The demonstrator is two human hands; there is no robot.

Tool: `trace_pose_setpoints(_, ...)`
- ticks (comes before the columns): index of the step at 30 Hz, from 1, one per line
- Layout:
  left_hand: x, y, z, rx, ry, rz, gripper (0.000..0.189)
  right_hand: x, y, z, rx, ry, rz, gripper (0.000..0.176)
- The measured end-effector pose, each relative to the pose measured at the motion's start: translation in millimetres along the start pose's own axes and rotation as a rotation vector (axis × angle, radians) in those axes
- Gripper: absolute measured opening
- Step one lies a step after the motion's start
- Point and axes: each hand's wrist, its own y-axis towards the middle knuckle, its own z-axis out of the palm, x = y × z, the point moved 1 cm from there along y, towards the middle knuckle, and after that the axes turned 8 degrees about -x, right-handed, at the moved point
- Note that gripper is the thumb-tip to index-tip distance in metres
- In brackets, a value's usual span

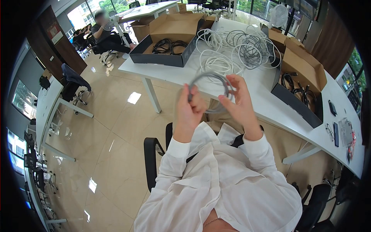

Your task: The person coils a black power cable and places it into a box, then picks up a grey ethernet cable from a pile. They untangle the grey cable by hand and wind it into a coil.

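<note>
A coiled grey cable (pixel 209 74) is held up between my two hands, just in front of the table's near edge. My left hand (pixel 190 109) is closed around the coil's left side, with some motion blur on the fingers. On the opposite side, my right hand (pixel 240 103) grips the loops between curved fingers and thumb. Beyond the coil, loose white cable (pixel 220 65) lies spread on the white table (pixel 257 89). A tangle of grey cable (pixel 252 52) rests beside it.
An open box (pixel 156 59) with black cables (pixel 170 47) stands at the table's left end. Another open box (pixel 296 103) on the right holds more black cables (pixel 299 89). A phone (pixel 332 108) lies farther right. A person (pixel 106 36) sits at the far left.
</note>
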Motion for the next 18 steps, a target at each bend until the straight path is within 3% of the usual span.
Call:
trace_pose_setpoints(2, -15.1, 1.3, -3.8, -0.069, -0.150, 0.092, 0.038, -12.1, -17.7, -4.9, -0.056, -0.191, -0.324, 0.020)
trace_pose_setpoints(4, -28.9, 1.8, -13.4, -0.021, -0.210, 0.158, 0.037, -39.0, -49.3, -4.9, 0.189, 0.159, 0.214, 0.020)
trace_pose_setpoints(6, -37.7, -1.5, -19.8, 0.019, -0.285, 0.182, 0.036, -47.6, -57.6, 0.1, 0.528, 0.291, 0.645, 0.029)
trace_pose_setpoints(9, -43.7, -7.3, -23.1, 0.048, -0.378, 0.154, 0.035, -50.0, -53.4, 20.5, 0.299, 0.861, 0.843, 0.037)
trace_pose_setpoints(12, -43.3, -11.4, -25.0, -0.035, -0.366, 0.171, 0.035, -45.8, -35.9, 19.8, 0.215, 1.196, 0.851, 0.039)
trace_pose_setpoints(15, -37.6, -9.7, -22.9, -0.194, -0.258, 0.240, 0.035, -31.3, -28.1, 17.3, 0.059, 1.033, 0.627, 0.035)
trace_pose_setpoints(18, -32.4, -14.0, -14.1, -0.292, -0.091, 0.358, 0.035, -45.4, -23.3, 7.1, 0.150, 0.631, 0.242, 0.032)
